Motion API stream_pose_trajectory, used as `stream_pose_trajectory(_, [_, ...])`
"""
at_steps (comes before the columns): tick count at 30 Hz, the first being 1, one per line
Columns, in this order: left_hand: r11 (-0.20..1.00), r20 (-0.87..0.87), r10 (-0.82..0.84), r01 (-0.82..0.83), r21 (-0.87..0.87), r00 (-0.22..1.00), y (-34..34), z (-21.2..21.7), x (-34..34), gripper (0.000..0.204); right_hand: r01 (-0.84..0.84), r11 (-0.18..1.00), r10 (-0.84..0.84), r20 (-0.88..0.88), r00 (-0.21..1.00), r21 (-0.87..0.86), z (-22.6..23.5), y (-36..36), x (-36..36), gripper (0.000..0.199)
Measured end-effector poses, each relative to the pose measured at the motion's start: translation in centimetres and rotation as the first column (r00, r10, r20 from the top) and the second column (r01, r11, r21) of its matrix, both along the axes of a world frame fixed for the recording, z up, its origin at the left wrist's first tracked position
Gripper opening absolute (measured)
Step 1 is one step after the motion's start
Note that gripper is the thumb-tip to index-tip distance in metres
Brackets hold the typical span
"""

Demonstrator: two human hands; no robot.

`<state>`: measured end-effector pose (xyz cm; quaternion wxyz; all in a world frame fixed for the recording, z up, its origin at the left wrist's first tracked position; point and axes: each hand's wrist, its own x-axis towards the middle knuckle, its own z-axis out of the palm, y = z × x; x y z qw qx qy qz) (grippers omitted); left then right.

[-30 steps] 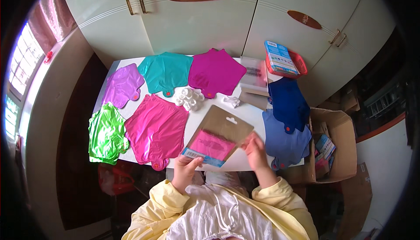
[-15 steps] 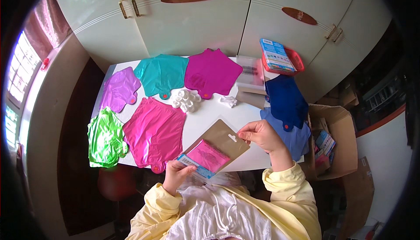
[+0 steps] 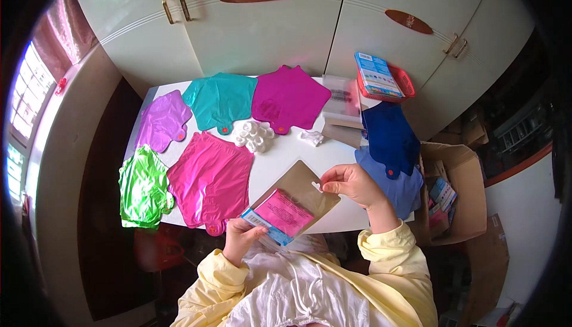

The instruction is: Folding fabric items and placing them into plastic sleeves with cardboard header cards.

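A clear plastic packet (image 3: 310,179) with a folded pink piece (image 3: 285,211) inside and a blue printed strip along its lower edge is held tilted over the near side of the table. At its lower left corner my left hand (image 3: 241,236) grips it, thumb on top. Fingers of my right hand (image 3: 351,184) pinch the upper right edge beside the white hang hole. Left of the packet lies a shiny pink flat piece (image 3: 211,178) with a round tab, resembling a deflated foil balloon. White coiled bits (image 3: 253,136) sit beyond the packet.
Similar flat pieces, green (image 3: 143,187), lilac (image 3: 161,121), teal (image 3: 220,100), magenta (image 3: 289,100) and navy (image 3: 390,136), ring the white table (image 3: 280,154). Clear sleeves (image 3: 341,97) lie near a red basket (image 3: 406,82) of blue packaging. A cardboard box (image 3: 471,202) stands right; cabinets rise behind.
My right hand has shifted slightly left along the packet's top edge, its fingers now closer to the hang hole. The left hand keeps its grip.
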<state>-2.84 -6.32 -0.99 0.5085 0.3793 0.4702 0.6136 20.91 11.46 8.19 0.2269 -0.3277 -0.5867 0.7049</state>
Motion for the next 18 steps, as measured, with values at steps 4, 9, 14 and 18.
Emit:
stream_pose_trajectory(4, [1.000,0.038,0.007,-0.006,-0.020,0.999,0.0,0.3,0.3,0.009,0.012,0.990,-0.025,0.091,0.996,0.138,-0.1,-0.1,-0.1,0.015])
stream_pose_trajectory(9, [0.999,0.032,-0.046,0.045,0.007,0.998,-0.3,-0.2,0.1,0.011,0.046,0.900,-0.168,0.247,0.954,0.434,1.0,-1.1,-0.9,0.010])
stream_pose_trajectory(14, [0.999,0.032,-0.053,0.052,0.015,0.998,-0.4,-0.7,0.0,0.013,0.071,0.885,-0.179,0.193,0.965,0.460,0.6,-1.2,-0.9,0.008])
stream_pose_trajectory(18, [0.998,0.019,-0.061,0.061,0.006,0.998,-0.4,-0.4,-0.2,0.012,0.037,0.814,-0.216,0.243,0.946,0.579,0.7,-1.5,-1.0,0.010])
